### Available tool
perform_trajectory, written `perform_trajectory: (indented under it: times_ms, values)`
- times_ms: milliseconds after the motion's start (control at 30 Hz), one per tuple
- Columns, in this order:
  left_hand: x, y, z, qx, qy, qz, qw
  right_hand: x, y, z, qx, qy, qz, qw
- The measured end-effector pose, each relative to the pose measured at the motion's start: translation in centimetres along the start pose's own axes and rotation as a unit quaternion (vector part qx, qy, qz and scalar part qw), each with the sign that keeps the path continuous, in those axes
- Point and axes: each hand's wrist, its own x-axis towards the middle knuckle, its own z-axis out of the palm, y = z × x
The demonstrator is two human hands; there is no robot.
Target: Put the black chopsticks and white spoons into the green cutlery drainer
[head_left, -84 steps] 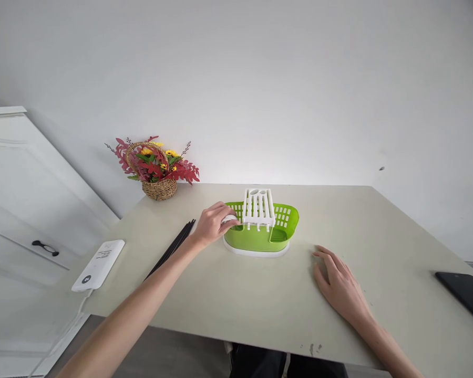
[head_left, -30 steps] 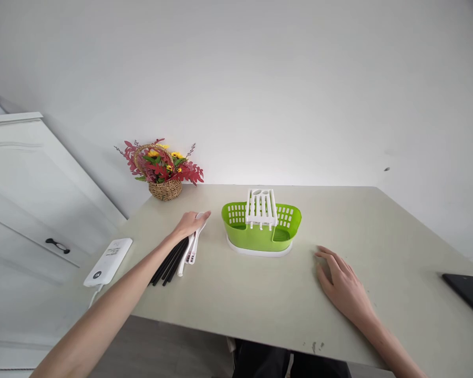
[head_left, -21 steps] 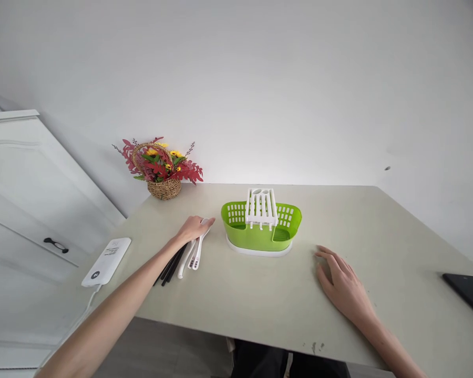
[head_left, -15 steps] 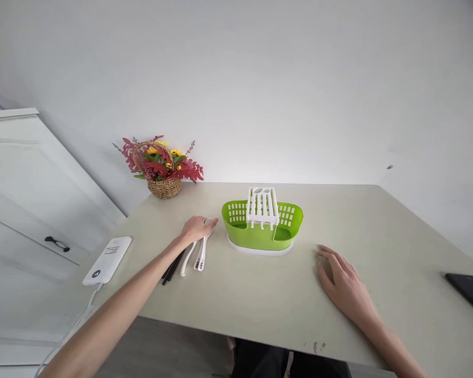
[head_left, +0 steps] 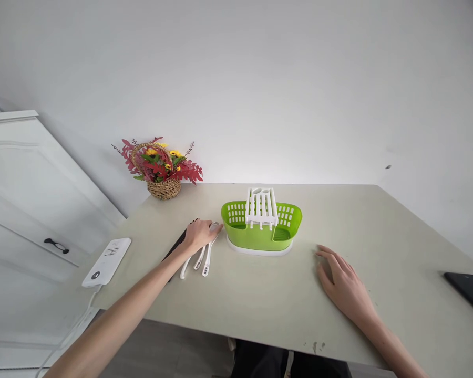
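My left hand point(head_left: 199, 234) is closed around the bowl end of a white spoon point(head_left: 207, 261), with the thumb on its right side. Its fingertips are partly hidden. Two other white handles point(head_left: 184, 269) lie just left of that spoon, their upper ends under the hand. Black chopsticks point(head_left: 174, 248) stick out beyond the hand and forearm on the left. To the right stands a green plastic basket point(head_left: 256, 239) on a white base, bearing a white slotted holder point(head_left: 261, 209) with small hooks. My right hand point(head_left: 345, 286) rests on the table with loosely spread fingers, holding nothing.
A wicker basket of artificial flowers point(head_left: 164, 189) stands at the back left of the table point(head_left: 260, 299). On the left edge lies a white device point(head_left: 107, 261) with a cable. A black phone point(head_left: 469, 291) lies far right. A white cabinet point(head_left: 31, 194) adjoins the table.
My left hand has shifted slightly right and down. One white spoon's handle has swung right, apart from the one beside it. The right hand has stayed put.
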Motion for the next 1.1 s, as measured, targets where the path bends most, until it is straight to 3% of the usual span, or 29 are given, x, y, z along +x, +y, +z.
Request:
perform_trajectory:
  times_ms: [533, 700, 800, 900, 1000, 1100]
  values:
    - [-1.2, 0.9, -0.6, 0.041, 0.005, 0.050, 0.998, 0.0, 0.0, 0.1, 0.006, -0.003, -0.001, 1.000]
    - [-1.2, 0.7, -2.0, 0.012, 0.052, 0.068, 0.996, 0.0, -0.1, 0.1, 0.009, 0.000, -0.002, 1.000]
    - [-0.3, 1.0, -3.9, -0.045, 0.100, 0.080, 0.991, 0.0, -0.2, 0.1, 0.009, 0.001, -0.002, 1.000]
    - [0.3, 2.8, -7.2, -0.164, 0.197, 0.083, 0.963, 0.0, -0.2, 0.1, 0.010, 0.002, 0.002, 1.000]
    - [-0.9, 6.5, -11.0, -0.267, 0.308, 0.144, 0.902, 0.0, -0.2, 0.1, 0.012, 0.004, -0.003, 1.000]
    - [-4.1, 11.4, -13.7, -0.272, 0.326, 0.261, 0.867, -0.1, -0.2, 0.0, 0.014, 0.008, -0.001, 1.000]
